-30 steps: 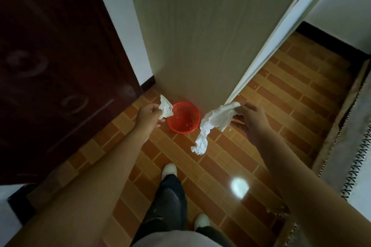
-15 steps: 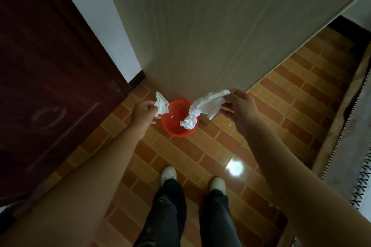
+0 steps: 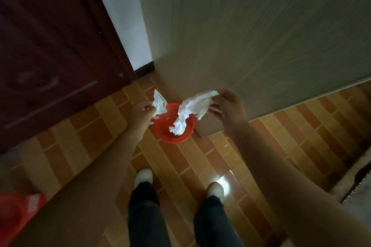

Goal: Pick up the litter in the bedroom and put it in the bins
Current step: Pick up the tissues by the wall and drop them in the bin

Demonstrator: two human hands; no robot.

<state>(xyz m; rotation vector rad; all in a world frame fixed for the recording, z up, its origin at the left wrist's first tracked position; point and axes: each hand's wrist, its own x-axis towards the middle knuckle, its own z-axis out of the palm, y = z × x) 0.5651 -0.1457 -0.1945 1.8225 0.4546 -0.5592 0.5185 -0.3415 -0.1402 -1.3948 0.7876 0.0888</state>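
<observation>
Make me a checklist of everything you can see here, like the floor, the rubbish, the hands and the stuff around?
Surface: brown brick-pattern tiled floor, shiny, with one bright light reflection.
Job's things: small red bin on the floor by the pale wooden panel; small white tissue; long crumpled tissue dangling over the bin's opening.
Clutter: second red basket at the lower left, blurred.
Hands: left hand pinches the small tissue; right hand holds the long one in its fingers.
Cables: nothing seen.
Surroundings: dark red door, white wall, rug edge, the person's white shoes and dark trousers.
</observation>
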